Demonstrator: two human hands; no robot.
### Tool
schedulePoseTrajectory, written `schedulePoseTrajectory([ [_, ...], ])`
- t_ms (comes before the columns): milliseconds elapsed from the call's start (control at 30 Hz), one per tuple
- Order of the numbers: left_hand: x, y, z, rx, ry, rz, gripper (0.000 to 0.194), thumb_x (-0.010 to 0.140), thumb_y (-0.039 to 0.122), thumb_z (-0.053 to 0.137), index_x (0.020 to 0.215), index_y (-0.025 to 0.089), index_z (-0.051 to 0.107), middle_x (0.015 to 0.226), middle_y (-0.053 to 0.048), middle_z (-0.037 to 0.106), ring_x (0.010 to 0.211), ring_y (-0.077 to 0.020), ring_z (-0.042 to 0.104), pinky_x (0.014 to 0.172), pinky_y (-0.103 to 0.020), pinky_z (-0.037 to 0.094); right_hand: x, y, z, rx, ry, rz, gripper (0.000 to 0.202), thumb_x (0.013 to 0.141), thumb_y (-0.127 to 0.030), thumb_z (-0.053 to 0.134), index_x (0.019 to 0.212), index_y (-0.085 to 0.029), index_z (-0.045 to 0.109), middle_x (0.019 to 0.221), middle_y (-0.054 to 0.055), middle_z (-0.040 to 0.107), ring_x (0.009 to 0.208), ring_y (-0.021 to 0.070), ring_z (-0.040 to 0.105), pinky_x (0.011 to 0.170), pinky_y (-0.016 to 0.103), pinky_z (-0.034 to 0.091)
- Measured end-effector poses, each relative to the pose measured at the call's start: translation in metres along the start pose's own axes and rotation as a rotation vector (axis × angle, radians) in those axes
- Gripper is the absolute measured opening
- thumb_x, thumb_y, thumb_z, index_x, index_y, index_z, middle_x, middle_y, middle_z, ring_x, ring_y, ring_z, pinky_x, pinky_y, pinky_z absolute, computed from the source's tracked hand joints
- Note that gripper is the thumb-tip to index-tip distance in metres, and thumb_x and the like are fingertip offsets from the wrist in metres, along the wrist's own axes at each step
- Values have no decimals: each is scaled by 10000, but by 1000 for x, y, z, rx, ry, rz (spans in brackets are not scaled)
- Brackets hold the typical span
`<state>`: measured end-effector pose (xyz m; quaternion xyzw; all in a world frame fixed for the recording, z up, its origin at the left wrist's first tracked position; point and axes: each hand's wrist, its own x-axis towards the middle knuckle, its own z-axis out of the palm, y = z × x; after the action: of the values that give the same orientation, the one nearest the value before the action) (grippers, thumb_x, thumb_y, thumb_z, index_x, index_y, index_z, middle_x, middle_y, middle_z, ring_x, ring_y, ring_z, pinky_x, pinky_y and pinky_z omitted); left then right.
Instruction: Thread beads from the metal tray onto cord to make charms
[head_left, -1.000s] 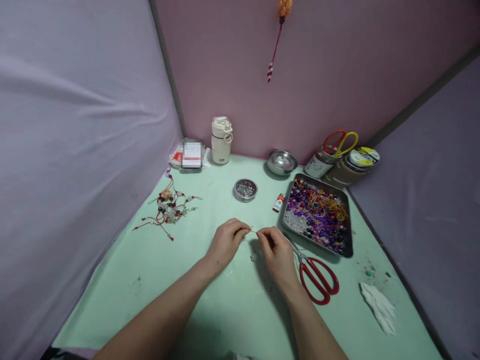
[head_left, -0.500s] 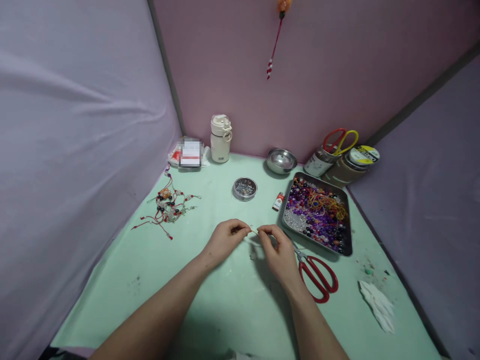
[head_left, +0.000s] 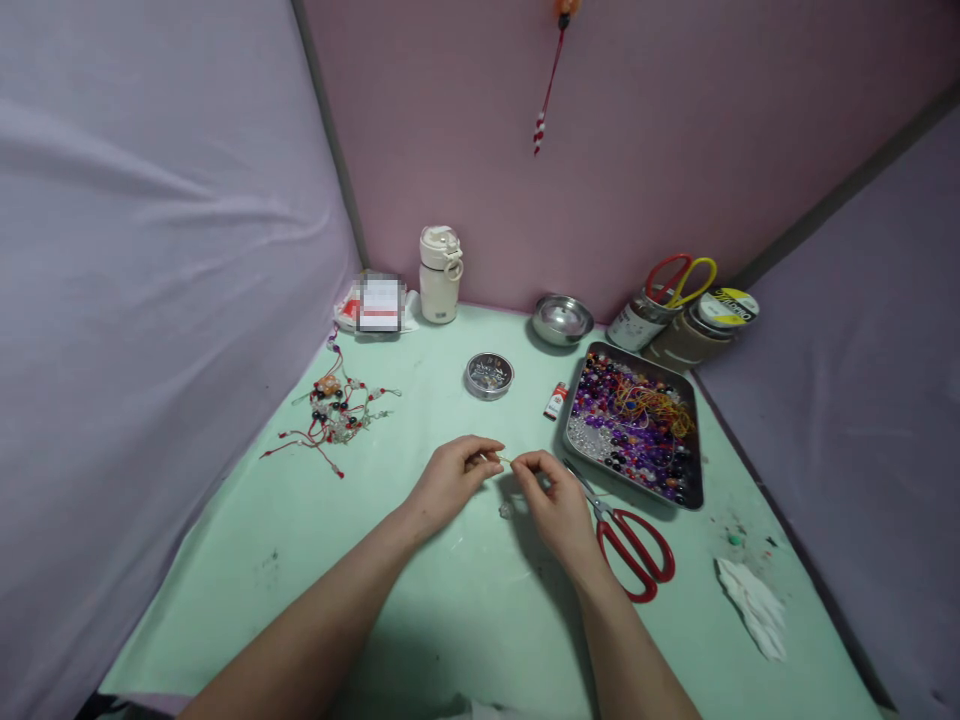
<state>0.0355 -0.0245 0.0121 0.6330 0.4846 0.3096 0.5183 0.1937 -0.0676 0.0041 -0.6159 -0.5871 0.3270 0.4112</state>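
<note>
Over the middle of the pale green table my left hand point(head_left: 455, 478) and my right hand point(head_left: 553, 500) face each other, fingertips nearly meeting. Both pinch a thin yellowish cord point(head_left: 505, 460), and a short piece of it shows between them. Its ends are hidden in the fingers. A small clear bead point(head_left: 505, 511) is just below the gap, near the right hand; whether it hangs or lies on the table I cannot tell. Red-handled scissors point(head_left: 636, 548) lie beside my right wrist, blades pointing toward the tray.
A tray point(head_left: 636, 490) of beads and cords stands right, near a lighter point(head_left: 556, 401). Behind are a round tin point(head_left: 490, 376), a metal bowl point(head_left: 562, 321), a bottle point(head_left: 439, 280) and jars point(head_left: 697, 333). Beaded strings point(head_left: 334, 412) lie left, a crumpled white cloth point(head_left: 752, 608) right.
The fingers of my left hand have opened slightly and shifted along the cord. My right hand keeps its pinch close by. Other things stay in place.
</note>
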Motion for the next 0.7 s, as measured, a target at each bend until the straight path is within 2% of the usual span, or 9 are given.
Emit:
schedulePoseTrajectory([
  [200,-1,2,-1,77,-12,75,235,769,275,587,960,194,698,910,-56,673,813,-161,597,789,-295,459,0,-2,1,-21,-6,-12,240,856,-362,484,780,-176,616,760,36,637,702,162,556,629,258,407],
  [333,-1,1,0,96,-8,93,177,778,282,573,848,195,711,862,-49,682,832,-170,601,810,-296,448,0,-3,2,-28,-13,-19,238,855,-361,487,772,-179,615,746,35,638,695,162,557,629,259,410],
  [567,-1,3,2,-111,-4,-75,196,740,317,589,784,158,695,790,-44,691,758,-161,603,720,-272,457,-1,-4,3,-9,-25,3,247,862,-374,481,782,-179,608,751,36,632,713,164,559,623,254,412],
  [700,-1,6,2,-130,-11,-114,204,724,320,592,773,147,689,766,-43,685,742,-156,594,714,-270,450,-1,-4,1,10,-42,15,238,865,-372,485,801,-181,611,768,31,635,742,166,567,668,258,424],
])
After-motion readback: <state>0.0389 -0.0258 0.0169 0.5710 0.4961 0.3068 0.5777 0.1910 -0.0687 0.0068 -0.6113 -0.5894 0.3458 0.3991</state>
